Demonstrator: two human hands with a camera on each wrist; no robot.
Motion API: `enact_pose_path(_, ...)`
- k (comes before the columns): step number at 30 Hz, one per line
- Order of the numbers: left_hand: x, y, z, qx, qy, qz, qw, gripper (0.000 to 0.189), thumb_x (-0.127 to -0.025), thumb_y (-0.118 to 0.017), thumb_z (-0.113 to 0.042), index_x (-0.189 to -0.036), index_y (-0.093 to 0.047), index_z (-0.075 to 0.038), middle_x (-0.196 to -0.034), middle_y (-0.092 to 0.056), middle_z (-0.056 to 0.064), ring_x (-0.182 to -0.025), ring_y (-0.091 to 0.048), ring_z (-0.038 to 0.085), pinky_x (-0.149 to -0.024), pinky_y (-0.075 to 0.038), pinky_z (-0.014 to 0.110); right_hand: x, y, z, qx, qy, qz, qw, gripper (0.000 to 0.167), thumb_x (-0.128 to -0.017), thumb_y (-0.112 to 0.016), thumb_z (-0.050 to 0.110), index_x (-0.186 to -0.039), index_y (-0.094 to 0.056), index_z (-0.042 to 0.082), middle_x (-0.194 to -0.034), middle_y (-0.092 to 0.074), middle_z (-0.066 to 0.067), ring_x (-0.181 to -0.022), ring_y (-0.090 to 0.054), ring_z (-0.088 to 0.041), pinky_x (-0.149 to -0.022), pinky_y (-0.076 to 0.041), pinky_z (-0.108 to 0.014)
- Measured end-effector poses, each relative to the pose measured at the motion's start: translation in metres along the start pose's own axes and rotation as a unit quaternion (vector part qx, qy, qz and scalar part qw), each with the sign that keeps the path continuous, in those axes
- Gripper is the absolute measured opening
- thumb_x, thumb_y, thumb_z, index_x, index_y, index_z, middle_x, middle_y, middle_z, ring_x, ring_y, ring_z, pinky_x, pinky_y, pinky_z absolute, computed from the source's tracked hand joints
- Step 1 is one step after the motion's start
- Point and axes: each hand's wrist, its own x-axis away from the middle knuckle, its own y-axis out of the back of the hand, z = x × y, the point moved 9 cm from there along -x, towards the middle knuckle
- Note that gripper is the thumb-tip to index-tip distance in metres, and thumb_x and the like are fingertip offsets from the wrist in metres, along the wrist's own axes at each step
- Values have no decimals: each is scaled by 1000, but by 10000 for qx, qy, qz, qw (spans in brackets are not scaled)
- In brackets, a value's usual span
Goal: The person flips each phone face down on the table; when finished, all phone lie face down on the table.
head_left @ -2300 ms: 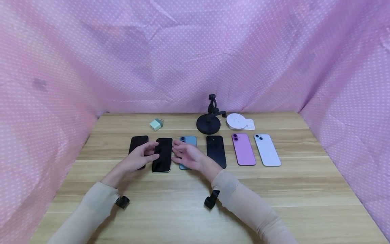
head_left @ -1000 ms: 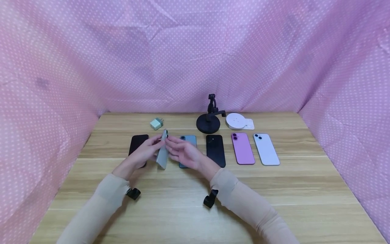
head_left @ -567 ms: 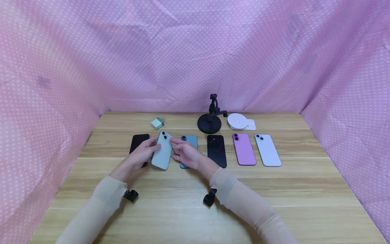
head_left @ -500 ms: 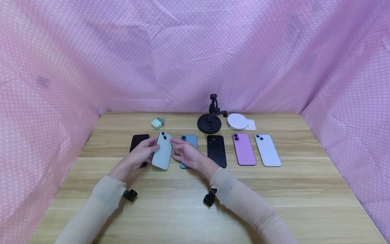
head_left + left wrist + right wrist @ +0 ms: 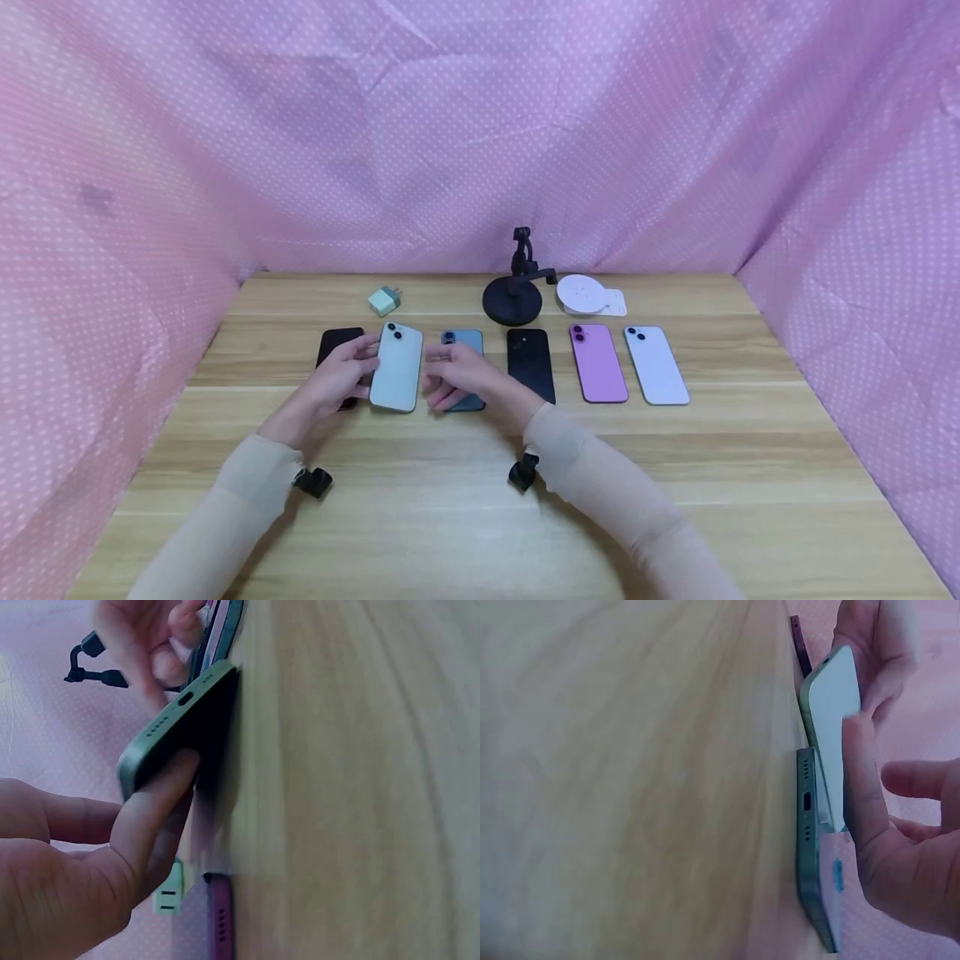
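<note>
My left hand (image 5: 337, 385) holds a pale green phone (image 5: 397, 375) by its left edge, back and two cameras facing up. In the left wrist view the phone (image 5: 161, 724) is tilted, its far edge low by the table and a finger under its dark screen. My right hand (image 5: 459, 372) is off the phone, fingers loosely bent and blurred, over a blue phone (image 5: 468, 337) lying back up. The right wrist view shows the right hand (image 5: 900, 877) with straighter fingers beside the pale green phone (image 5: 834, 697). Under my left hand lies a dark phone (image 5: 337, 340), partly hidden.
To the right lie a black phone (image 5: 531, 367), a pink phone (image 5: 598, 364) and a white phone (image 5: 657, 365). Behind them stand a black round-based stand (image 5: 512, 302), a white disc-shaped pad (image 5: 581, 293) and a light green plug adapter (image 5: 384, 301). Pink dotted cloth (image 5: 480, 150) surrounds the table.
The pale green phone, earlier lying screen up, has been lifted and turned back up, then lowered slightly left. My right hand has let go of its right edge and drawn away rightward.
</note>
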Motion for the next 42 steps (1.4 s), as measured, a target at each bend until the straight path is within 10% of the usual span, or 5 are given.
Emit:
enact_pose_path(19, -6, 9, 3, -932, 76, -2, 9956, 49, -101, -57, 4, -148, -43, 8, -131, -58, 28, -87, -65, 20, -72, -63, 35, -8, 1, -8, 94, -357, 154, 9992, 44, -107, -54, 17, -146, -46, 1, -100, -71, -17, -70, -73, -27, -65, -64, -42)
enact_pose_path(42, 3, 18, -10, -1650, -316, -126, 9857, 51, -100, -62, -3, -147, -45, 8, -135, -55, 32, -99, -68, 29, -75, -63, 38, -4, -11, 2, 164, -7, 46, 9999, 46, -107, -52, 18, -149, -40, 2, -100, -71, -16, -68, -72, -27, -62, -64, -40)
